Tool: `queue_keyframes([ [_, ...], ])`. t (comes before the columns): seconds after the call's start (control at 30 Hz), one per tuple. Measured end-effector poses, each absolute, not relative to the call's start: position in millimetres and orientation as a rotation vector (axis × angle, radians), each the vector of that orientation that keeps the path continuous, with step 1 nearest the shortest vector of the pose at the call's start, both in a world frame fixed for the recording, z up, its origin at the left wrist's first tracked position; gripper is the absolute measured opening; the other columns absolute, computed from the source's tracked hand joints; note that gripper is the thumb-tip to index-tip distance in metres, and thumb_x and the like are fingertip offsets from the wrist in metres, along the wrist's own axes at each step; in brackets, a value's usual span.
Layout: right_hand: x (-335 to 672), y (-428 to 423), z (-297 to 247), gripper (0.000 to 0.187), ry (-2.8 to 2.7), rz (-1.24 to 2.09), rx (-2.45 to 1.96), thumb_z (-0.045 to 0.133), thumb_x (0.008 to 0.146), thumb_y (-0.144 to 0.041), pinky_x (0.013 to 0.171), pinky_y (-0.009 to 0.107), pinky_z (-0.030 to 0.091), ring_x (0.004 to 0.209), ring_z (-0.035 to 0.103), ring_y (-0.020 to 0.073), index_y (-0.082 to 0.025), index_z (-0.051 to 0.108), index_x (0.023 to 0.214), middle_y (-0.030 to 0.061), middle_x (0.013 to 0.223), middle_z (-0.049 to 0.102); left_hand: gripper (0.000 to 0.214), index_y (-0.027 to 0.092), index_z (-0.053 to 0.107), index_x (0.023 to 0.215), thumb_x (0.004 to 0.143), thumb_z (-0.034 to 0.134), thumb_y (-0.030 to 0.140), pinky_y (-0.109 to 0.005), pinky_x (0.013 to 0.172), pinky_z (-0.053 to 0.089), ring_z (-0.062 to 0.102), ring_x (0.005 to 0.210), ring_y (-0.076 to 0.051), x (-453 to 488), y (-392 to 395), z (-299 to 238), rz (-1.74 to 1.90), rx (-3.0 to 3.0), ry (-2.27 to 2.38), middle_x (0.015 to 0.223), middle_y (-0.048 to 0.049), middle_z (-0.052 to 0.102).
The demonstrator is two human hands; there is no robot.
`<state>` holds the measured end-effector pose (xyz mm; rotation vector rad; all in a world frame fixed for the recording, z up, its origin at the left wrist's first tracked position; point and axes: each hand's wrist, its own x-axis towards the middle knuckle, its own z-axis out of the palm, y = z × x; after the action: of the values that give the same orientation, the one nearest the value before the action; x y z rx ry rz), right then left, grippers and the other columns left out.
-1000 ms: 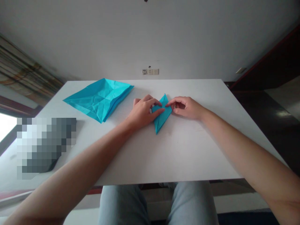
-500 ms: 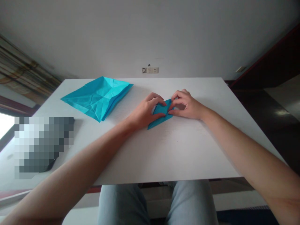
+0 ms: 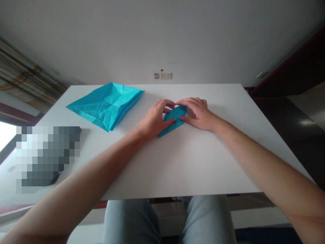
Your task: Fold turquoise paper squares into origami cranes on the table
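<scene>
Between my hands, over the middle of the white table, is a small piece of folded blue paper, its pointed end slanting toward me on the left. My left hand grips its left side, thumb on the near part and fingers curled at the far edge. On the right side, my right hand holds the paper, with the thumb on the near part and the fingers reaching over the far edge. Both hands are closed around it. The fingertips partly hide the folds.
A larger creased sheet of blue paper lies folded at the table's back left. A pixelated dark object stands at the left edge. The white table ends near a wall with sockets. My knees are below its front edge.
My right fingers have moved left and up over the paper's far edge, and my right thumb has shifted slightly. The small paper has tilted a little. The larger sheet has stayed put.
</scene>
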<state>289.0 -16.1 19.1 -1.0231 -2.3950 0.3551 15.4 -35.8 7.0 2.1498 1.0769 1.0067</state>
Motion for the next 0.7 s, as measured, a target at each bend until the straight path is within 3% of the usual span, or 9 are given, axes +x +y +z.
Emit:
queue_keyframes([
  [0.17, 289.3, -16.5, 20.9, 0.045, -2.4, 0.389, -1.071, 0.074, 0.108, -0.053, 0.109, 0.053, 0.037, 0.125, 0.07, 0.0393, -0.033, 0.071, 0.148, 0.0107, 0.134, 0.083, 0.052, 0.025, 0.065, 0.145, 0.097, 0.085, 0.022, -0.032, 0.099, 0.069, 0.085, 0.116, -0.022, 16.0, -39.2, 12.2, 0.945, 2.114, 0.981, 0.133, -0.0075, 0.084],
  [0.37, 291.0, -14.9, 21.0, 0.043, -2.404, 0.415, -1.108, 0.08, 0.104, -0.049, 0.105, 0.05, 0.037, 0.116, 0.069, 0.0364, -0.033, 0.073, 0.144, 0.0101, 0.127, 0.08, 0.018, 0.022, 0.077, 0.12, 0.103, 0.081, 0.028, -0.034, 0.102, 0.066, 0.085, 0.111, -0.022, 17.2, -44.7, 23.8, 0.953, 2.259, 1.043, 0.119, -0.0063, 0.087],
  [0.53, 292.7, -14.1, 17.6, 0.039, -2.398, 0.334, -1.07, 0.08, 0.105, -0.055, 0.109, 0.055, 0.039, 0.127, 0.063, 0.0405, -0.034, 0.077, 0.137, 0.0111, 0.133, 0.077, 0.027, 0.024, 0.078, 0.125, 0.099, 0.085, 0.026, -0.036, 0.099, 0.062, 0.081, 0.111, -0.024, 14.7, -43.0, 25.8, 0.908, 2.45, 1.083, 0.123, -0.0065, 0.083],
  [0.7, 294.8, -12.2, 16.6, 0.034, -2.371, 0.324, -1.004, 0.079, 0.105, -0.052, 0.109, 0.055, 0.039, 0.126, 0.063, 0.0389, -0.033, 0.077, 0.133, 0.0103, 0.132, 0.076, 0.036, 0.024, 0.071, 0.13, 0.098, 0.086, 0.027, -0.038, 0.099, 0.059, 0.078, 0.113, -0.025, 15.3, -42.7, 26.2, 0.852, 2.514, 1.167, 0.128, -0.0074, 0.079],
])
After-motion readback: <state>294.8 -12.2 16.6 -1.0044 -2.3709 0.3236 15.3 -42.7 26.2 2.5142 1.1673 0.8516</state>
